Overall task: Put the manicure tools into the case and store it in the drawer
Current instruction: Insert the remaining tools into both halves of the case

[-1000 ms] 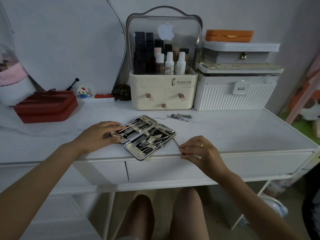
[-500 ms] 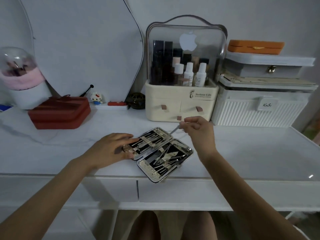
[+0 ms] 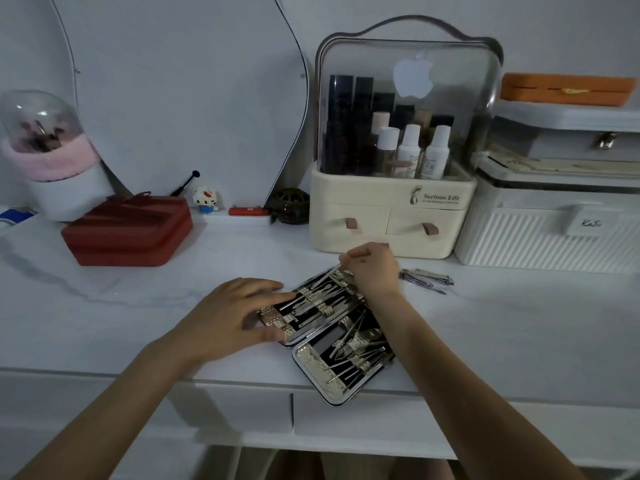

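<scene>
metal tools mostly strapped in open case (image 3: 332, 327) at tabletop (image 3: 519, 323) front edge. right hand (image 3: 372, 271) fingers pinching thin tool (image 3: 323, 280) into far half; left hand (image 3: 235, 315) flat, steadying. clippers (image 3: 427, 277) left outside; closing, drawer pending.

White vanity table (image 3: 138, 306), curved mirror (image 3: 173, 81), pale wall (image 3: 519, 15), dim light

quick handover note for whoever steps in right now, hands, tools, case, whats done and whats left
Left hand: flat on the open manicure case, steadying its far half.
Right hand: pinching a thin metal tool, slotting it into that far half.
Done: most tools sit under their straps in both halves.
Left: nail clippers and a small tool lie loose on the desk to the right; pack them, close the case, store it in a drawer, both shut now.
</scene>
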